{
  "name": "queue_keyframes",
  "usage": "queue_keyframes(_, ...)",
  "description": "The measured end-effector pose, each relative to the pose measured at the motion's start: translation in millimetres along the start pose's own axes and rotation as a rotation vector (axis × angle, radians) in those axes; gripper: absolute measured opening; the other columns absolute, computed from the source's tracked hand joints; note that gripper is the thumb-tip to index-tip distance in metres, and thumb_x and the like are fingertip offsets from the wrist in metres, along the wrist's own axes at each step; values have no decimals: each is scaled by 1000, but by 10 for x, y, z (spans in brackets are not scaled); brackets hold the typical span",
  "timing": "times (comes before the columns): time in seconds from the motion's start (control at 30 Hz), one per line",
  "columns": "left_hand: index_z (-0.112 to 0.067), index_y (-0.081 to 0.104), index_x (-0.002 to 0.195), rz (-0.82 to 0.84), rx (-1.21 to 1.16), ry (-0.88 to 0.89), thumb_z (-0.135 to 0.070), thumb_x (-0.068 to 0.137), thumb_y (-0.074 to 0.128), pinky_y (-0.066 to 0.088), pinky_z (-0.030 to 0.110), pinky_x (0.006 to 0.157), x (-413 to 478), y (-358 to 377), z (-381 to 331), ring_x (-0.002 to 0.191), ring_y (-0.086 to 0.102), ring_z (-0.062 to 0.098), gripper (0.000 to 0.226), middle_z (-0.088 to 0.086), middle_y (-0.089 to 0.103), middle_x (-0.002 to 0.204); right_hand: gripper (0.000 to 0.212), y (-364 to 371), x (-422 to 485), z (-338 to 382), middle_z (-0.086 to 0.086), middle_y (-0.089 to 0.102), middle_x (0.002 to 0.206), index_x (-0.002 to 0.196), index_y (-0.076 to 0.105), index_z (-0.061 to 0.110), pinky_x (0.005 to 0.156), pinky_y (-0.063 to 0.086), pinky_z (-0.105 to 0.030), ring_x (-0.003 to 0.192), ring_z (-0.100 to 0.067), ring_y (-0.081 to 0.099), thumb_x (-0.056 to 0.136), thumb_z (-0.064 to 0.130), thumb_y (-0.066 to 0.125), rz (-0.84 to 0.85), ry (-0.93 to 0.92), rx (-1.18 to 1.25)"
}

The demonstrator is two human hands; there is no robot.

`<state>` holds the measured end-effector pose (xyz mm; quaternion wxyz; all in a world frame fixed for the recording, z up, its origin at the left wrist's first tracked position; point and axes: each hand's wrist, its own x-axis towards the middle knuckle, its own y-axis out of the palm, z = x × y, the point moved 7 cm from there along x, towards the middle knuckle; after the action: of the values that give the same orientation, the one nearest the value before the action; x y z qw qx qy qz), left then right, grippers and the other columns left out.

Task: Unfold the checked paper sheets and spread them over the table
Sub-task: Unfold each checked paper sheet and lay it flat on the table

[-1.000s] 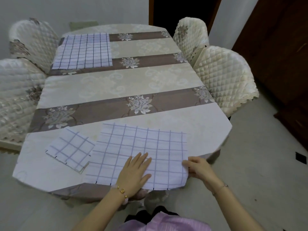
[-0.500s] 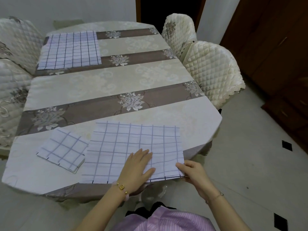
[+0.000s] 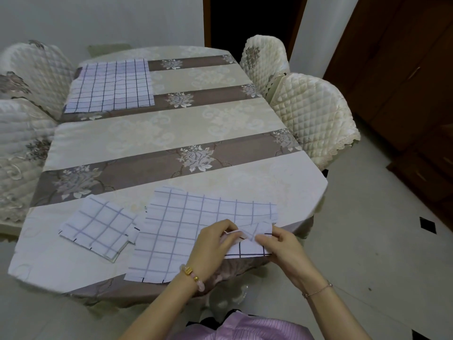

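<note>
Our left hand, flat on the part-folded checked sheet a moment ago, now joins our right hand in pinching its near right corner at the near edge of the table. The layers are lifting apart, so we judge the next unfold is starting.

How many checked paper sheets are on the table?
3: a white, blue-checked spread sheet at the far left; a folded sheet near left; a partly opened sheet at the near edge, pinched by the left hand and right hand. The folded sheet may hide more.
</note>
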<state>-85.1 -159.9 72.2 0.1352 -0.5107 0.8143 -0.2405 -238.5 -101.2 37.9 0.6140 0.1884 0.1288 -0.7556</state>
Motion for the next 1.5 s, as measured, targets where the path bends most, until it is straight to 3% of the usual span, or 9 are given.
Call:
queue_keyframes(0.17,-17,63,77,-189,-99,-26,-28,90,59,33,13,54,220,-490,-47,59,45,6,18,-9,58,63,17,-161,67,225,-11,75,99,101,71,4,67,55,-22,89,-22,71,87,7,63,14,-23,64)
queue_keyframes(0.33,-12,60,77,-428,-202,-28,-22,92,56,33,19,55,538,-1239,-73,58,40,3,19,-1,52,65,40,-370,218,666,-7,74,97,95,74,9,72,56,-24,86,-15,68,67,38,77,-20,-131,177)
queue_keyframes(0.47,-12,54,76,-586,-256,-50,-19,94,51,24,14,46,678,-1813,-83,50,28,1,20,-3,31,60,17,-479,354,1079,-2,73,83,99,66,9,62,55,-24,76,-15,67,92,19,54,-22,-206,342)
queue_keyframes(0.7,-17,56,77,-749,-206,-30,-29,93,52,30,25,55,658,-2595,-112,60,34,12,21,-1,37,64,30,-643,555,1649,-10,70,114,122,61,7,83,57,-36,104,-22,67,96,16,49,-79,-265,401)
queue_keyframes(0.83,-15,57,78,-749,-204,-35,-29,92,55,32,23,58,657,-2890,-73,64,38,11,20,7,44,74,33,-697,611,1938,-10,72,108,118,64,6,82,58,-35,99,-22,69,91,22,57,-140,-337,237)
queue_keyframes(1.03,-13,62,76,-716,-181,-140,-18,90,58,42,21,66,671,-2913,225,74,51,11,16,3,59,77,25,-681,726,2102,11,57,39,69,58,8,43,42,-9,40,3,56,94,11,55,-246,-378,-42)
queue_keyframes(1.2,-7,63,78,-612,-175,-352,-17,90,58,43,29,66,570,-2582,753,73,53,21,16,13,61,80,34,-772,1115,1553,-15,68,98,117,61,-5,76,53,-35,92,-30,66,93,19,57,-212,-163,-21)
queue_keyframes(1.37,0,64,94,-557,-184,-496,-20,93,54,41,27,65,396,-2270,1192,91,58,29,22,13,62,94,39,-720,1104,888,-7,73,102,110,69,18,84,52,-39,94,-24,66,91,47,51,-19,79,103)
queue_keyframes(1.5,-4,61,104,-478,-255,-573,-28,93,55,39,33,82,298,-2092,1377,98,53,24,27,8,59,105,31,-689,1000,603,-8,71,95,115,66,12,77,52,-34,87,-22,62,84,12,65,-86,30,-3)
